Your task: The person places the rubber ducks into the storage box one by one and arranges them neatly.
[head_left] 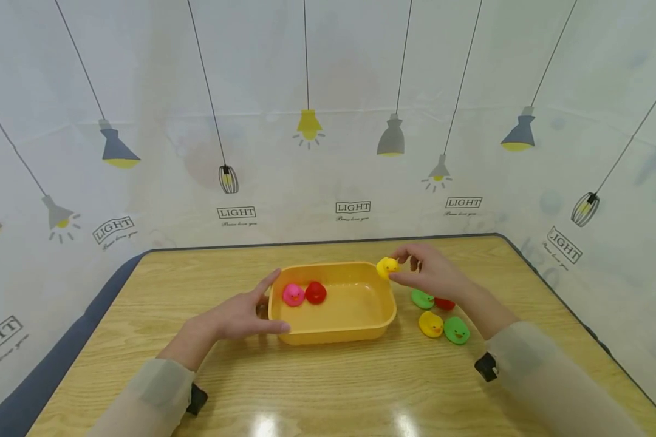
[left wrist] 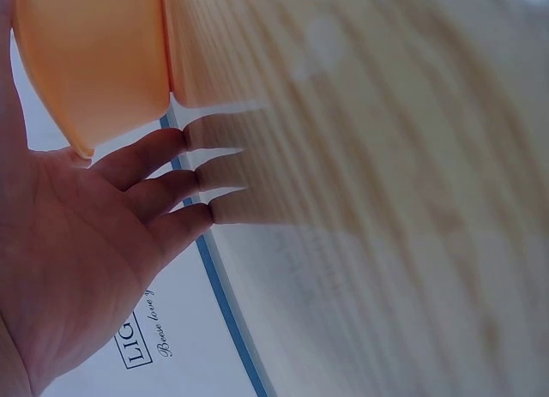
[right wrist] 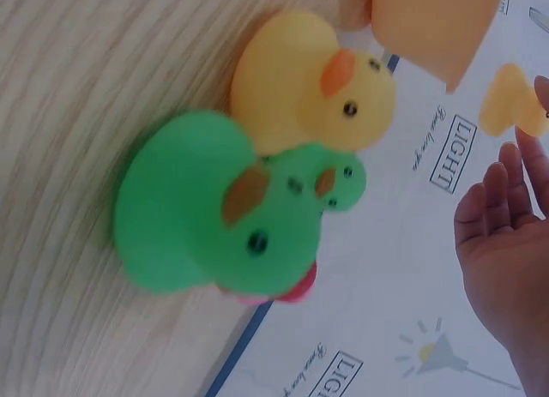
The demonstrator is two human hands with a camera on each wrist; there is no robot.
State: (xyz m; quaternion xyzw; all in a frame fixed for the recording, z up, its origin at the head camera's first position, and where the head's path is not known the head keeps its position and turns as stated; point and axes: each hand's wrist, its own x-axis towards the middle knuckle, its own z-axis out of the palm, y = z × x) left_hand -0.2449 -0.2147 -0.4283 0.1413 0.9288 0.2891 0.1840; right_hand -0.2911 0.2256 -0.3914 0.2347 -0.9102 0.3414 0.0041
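Note:
My right hand (head_left: 429, 273) pinches a yellow rubber duck (head_left: 387, 267) between thumb and fingertips, over the right rim of a yellow plastic basin (head_left: 339, 335). In the right wrist view, this duck (right wrist: 506, 101) sits at the fingertips, the other fingers loosely bent. My left hand (head_left: 246, 315) spans the basin's left end, thumb along the front rim and index finger at the back corner. Its other fingers (left wrist: 159, 187) extend fairly straight beside the basin wall in the left wrist view. Inside the basin, a pink duck (head_left: 293, 295) and a red duck (head_left: 315, 292) lie side by side at the left.
Right of the basin stand another yellow duck (head_left: 430, 325), a green duck (head_left: 457, 330), a second green duck (head_left: 422, 299) and a red duck (head_left: 445, 303), partly covered by my right hand. They share the wooden table (head_left: 317, 388). A lamp-printed cloth (head_left: 350, 176) rises behind it.

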